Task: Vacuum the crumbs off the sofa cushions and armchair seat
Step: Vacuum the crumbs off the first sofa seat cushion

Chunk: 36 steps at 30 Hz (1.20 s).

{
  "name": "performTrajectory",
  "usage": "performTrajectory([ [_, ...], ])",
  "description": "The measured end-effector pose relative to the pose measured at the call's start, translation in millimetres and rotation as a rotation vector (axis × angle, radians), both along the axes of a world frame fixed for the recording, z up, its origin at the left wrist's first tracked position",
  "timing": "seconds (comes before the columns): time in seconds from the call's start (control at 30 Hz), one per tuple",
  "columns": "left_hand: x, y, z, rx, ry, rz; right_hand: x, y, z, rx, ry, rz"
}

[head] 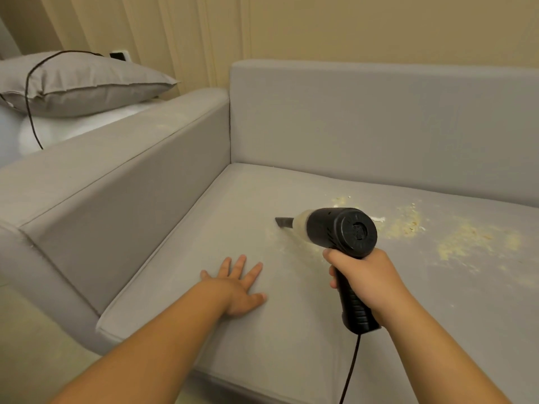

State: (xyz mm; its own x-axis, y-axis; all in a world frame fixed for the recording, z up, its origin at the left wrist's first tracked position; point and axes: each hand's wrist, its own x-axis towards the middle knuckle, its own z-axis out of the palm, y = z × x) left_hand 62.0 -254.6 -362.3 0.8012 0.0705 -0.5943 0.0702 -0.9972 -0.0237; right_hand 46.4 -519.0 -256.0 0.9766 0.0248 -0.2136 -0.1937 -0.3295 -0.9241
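Note:
A black handheld vacuum (341,231) with a clear dust cup and a dark flat nozzle (284,222) points left, its tip low over the grey sofa seat cushion (204,228). My right hand (367,282) grips its pistol handle. My left hand (239,284) lies flat on the cushion with fingers spread, left of the vacuum. Yellowish crumbs (460,243) are scattered over the cushion to the right of the vacuum, with a few under the nozzle. The vacuum's black cord (351,365) hangs down from the handle.
The sofa's grey left armrest (122,158) and backrest (379,121) wall in the seat. Beyond the armrest a grey pillow (78,83) lies on a white surface, with a black cable (29,106) across it. A beige curtain (189,33) and wall stand behind.

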Motion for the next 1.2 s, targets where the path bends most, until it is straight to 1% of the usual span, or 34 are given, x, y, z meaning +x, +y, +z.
performTrajectory([
  [0.17, 0, 1, 0, 0.002, 0.001, -0.003, 3, 3, -3, -0.018, -0.015, -0.035],
  [0.4, -1, -1, 1, 0.009, 0.003, 0.005, 13, 17, -1, 0.044, 0.012, -0.001],
  [0.53, -2, 1, 1, 0.01, 0.004, 0.001, 14, 8, 8, 0.047, 0.05, 0.055],
  [0.6, -1, 1, 1, 0.01, 0.003, -0.001, 12, 1, 12, 0.024, 0.029, 0.022],
  [0.67, -1, 1, 1, 0.012, 0.009, -0.004, 10, -7, 15, -0.019, -0.017, -0.058],
  [0.73, 0, 1, 0, 0.013, 0.009, -0.001, 8, -13, 16, -0.018, -0.025, -0.091],
  [0.83, -1, -1, -2, 0.013, 0.016, -0.001, 3, -16, 14, -0.011, 0.002, -0.062],
  [0.97, 1, 1, 1, 0.006, 0.013, 0.008, -1, -9, 13, -0.018, 0.02, 0.03],
  [1.1, 0, 3, 8, -0.022, 0.017, 0.009, 0, -8, 14, 0.014, 0.005, -0.007],
  [1.2, -2, 6, 10, -0.03, 0.016, 0.003, -2, -4, 14, 0.016, 0.031, 0.046],
])
